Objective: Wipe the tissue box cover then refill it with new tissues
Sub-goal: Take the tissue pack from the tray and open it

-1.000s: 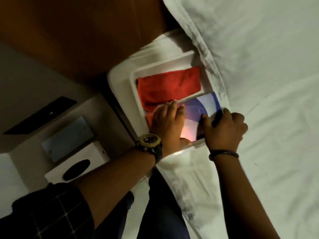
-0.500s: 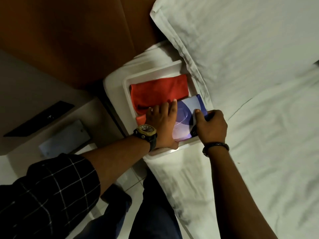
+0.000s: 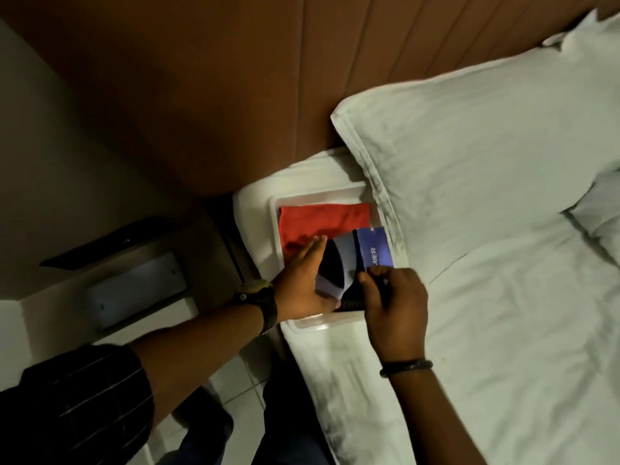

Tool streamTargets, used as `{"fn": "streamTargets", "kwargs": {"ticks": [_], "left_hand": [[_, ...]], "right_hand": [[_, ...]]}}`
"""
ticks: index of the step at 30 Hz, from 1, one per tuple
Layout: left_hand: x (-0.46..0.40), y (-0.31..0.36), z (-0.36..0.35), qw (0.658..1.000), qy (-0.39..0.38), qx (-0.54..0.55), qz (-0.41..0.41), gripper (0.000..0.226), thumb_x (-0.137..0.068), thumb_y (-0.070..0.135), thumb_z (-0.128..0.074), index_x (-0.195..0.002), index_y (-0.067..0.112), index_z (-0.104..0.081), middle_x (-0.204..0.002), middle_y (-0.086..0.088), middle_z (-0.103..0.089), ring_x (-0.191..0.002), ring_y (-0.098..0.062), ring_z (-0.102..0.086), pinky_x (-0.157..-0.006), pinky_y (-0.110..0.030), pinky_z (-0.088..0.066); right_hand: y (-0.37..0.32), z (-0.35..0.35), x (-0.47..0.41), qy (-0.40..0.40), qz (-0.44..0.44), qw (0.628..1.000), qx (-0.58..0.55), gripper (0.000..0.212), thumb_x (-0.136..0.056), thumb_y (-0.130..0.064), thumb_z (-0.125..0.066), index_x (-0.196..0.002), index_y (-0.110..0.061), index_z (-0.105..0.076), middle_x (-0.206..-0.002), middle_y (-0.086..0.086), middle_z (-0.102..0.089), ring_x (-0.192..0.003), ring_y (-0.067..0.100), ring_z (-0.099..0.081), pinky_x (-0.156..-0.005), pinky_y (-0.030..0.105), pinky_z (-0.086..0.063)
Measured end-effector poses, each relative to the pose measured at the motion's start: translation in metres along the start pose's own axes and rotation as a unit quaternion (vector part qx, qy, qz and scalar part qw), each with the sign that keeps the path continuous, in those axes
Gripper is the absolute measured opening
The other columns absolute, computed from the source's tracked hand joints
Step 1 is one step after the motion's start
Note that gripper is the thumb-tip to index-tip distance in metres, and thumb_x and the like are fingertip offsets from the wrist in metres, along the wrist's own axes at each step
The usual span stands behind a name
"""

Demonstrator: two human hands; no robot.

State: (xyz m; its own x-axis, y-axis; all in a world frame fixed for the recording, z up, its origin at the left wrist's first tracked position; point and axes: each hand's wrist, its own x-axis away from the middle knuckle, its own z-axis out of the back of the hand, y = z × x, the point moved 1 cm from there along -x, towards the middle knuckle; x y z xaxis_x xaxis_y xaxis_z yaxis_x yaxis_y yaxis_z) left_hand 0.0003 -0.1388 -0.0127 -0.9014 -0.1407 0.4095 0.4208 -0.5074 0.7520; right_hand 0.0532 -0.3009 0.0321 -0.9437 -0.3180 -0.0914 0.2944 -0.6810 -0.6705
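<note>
A blue and purple tissue pack (image 3: 355, 263) is tilted up out of a white tray (image 3: 322, 195) that sits on the bed corner. My left hand (image 3: 302, 280) grips its left side, fingers lying against the pack. My right hand (image 3: 394, 307) holds the pack's near right edge, thumb on top. A folded red cloth (image 3: 322, 223) lies in the far half of the tray, partly under the pack. The white tissue box cover is out of view.
A white pillow (image 3: 469, 162) borders the tray on the right, the white bed sheet (image 3: 503, 330) spreading beyond. A brown padded headboard (image 3: 235, 95) stands behind. To the left is a nightstand (image 3: 141, 253) with a dark flat object (image 3: 110, 243) and a pale panel (image 3: 134, 290).
The pack has gone from lying flat in the tray to tilted up on edge between both hands. The view has pulled back and the white cover has left the frame.
</note>
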Motion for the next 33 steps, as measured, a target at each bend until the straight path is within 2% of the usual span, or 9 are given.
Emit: {"fn": "streamTargets", "kwargs": {"ticks": [3,6,13,16,19,23,26,30,33], "left_hand": [[0.015,0.013,0.011,0.968,0.041,0.234,0.08,0.079,-0.087,0.015,-0.066,-0.153,0.027,-0.024,-0.135,-0.001,-0.054,-0.11,-0.015,-0.06,-0.099,-0.04,-0.05],[0.026,0.024,0.026,0.915,0.06,0.373,0.144,0.059,-0.093,0.023,-0.06,-0.144,0.042,-0.035,-0.134,0.004,-0.053,-0.115,-0.024,-0.059,-0.088,-0.052,-0.056],[0.032,0.022,0.047,0.95,0.17,0.227,0.128,0.03,-0.086,0.021,-0.069,-0.114,0.022,-0.058,-0.108,-0.004,-0.065,-0.097,-0.026,-0.065,-0.077,-0.047,-0.059],[0.029,0.024,0.043,0.965,0.194,0.108,0.138,0.043,-0.077,0.033,-0.077,-0.114,0.021,-0.058,-0.103,-0.001,-0.065,-0.092,-0.022,-0.063,-0.078,-0.031,-0.053],[0.025,0.028,0.035,0.965,0.196,0.054,0.166,0.052,-0.075,0.041,-0.076,-0.118,0.023,-0.053,-0.104,-0.001,-0.063,-0.09,-0.024,-0.062,-0.071,-0.027,-0.048],[0.022,0.031,0.037,0.964,0.176,0.068,0.188,0.046,-0.075,0.042,-0.07,-0.111,0.022,-0.048,-0.094,0.0,-0.062,-0.078,-0.022,-0.062,-0.06,-0.026,-0.047],[0.023,0.034,0.042,0.962,0.169,0.094,0.195,0.036,-0.074,0.037,-0.068,-0.1,0.021,-0.05,-0.088,0.0,-0.062,-0.073,-0.019,-0.063,-0.062,-0.031,-0.055],[0.032,0.035,0.051,0.947,0.155,0.214,0.181,0.02,-0.076,0.033,-0.067,-0.091,0.029,-0.054,-0.092,0.0,-0.065,-0.08,-0.015,-0.064,-0.067,-0.034,-0.06],[0.042,0.035,0.058,0.923,0.121,0.323,0.169,0.024,-0.081,0.028,-0.064,-0.104,0.032,-0.058,-0.107,-0.003,-0.065,-0.093,-0.02,-0.066,-0.074,-0.041,-0.061]], "right_hand": [[-0.016,-0.001,0.019,-0.018,0.071,0.997,-0.033,0.017,-0.087,-0.013,-0.062,-0.096,-0.01,-0.076,-0.089,0.006,-0.067,-0.084,0.024,-0.062,-0.075,0.035,-0.05],[-0.031,-0.008,0.03,-0.045,0.105,0.993,-0.034,0.019,-0.084,-0.009,-0.061,-0.095,-0.01,-0.077,-0.097,0.005,-0.07,-0.092,0.023,-0.063,-0.083,0.032,-0.05],[-0.037,-0.011,0.036,-0.113,0.115,0.986,-0.042,0.033,-0.077,0.007,-0.069,-0.103,-0.012,-0.076,-0.103,0.003,-0.074,-0.095,0.019,-0.067,-0.09,0.01,-0.042],[-0.036,-0.009,0.036,-0.106,0.105,0.987,-0.064,0.037,-0.075,0.012,-0.07,-0.103,-0.013,-0.076,-0.104,0.0,-0.074,-0.097,0.011,-0.066,-0.091,0.002,-0.04],[-0.036,-0.006,0.036,-0.102,0.104,0.986,-0.082,0.036,-0.076,0.013,-0.07,-0.102,-0.012,-0.076,-0.105,0.0,-0.074,-0.098,0.007,-0.065,-0.092,0.004,-0.042],[-0.035,-0.006,0.035,-0.104,0.11,0.985,-0.08,0.035,-0.076,0.012,-0.071,-0.101,-0.011,-0.076,-0.104,0.001,-0.074,-0.097,0.006,-0.065,-0.092,0.004,-0.043],[-0.035,-0.008,0.034,-0.104,0.109,0.985,-0.078,0.033,-0.076,0.011,-0.072,-0.101,-0.011,-0.076,-0.103,0.001,-0.075,-0.095,0.009,-0.067,-0.091,0.009,-0.046],[-0.034,-0.009,0.032,-0.099,0.092,0.987,-0.092,0.033,-0.078,0.009,-0.071,-0.101,-0.013,-0.077,-0.103,-0.001,-0.075,-0.096,0.006,-0.067,-0.089,0.012,-0.049],[-0.03,-0.007,0.031,-0.091,0.069,0.988,-0.102,0.032,-0.079,0.008,-0.071,-0.1,-0.015,-0.077,-0.103,-0.004,-0.075,-0.096,0.003,-0.066,-0.089,0.017,-0.051]]}}
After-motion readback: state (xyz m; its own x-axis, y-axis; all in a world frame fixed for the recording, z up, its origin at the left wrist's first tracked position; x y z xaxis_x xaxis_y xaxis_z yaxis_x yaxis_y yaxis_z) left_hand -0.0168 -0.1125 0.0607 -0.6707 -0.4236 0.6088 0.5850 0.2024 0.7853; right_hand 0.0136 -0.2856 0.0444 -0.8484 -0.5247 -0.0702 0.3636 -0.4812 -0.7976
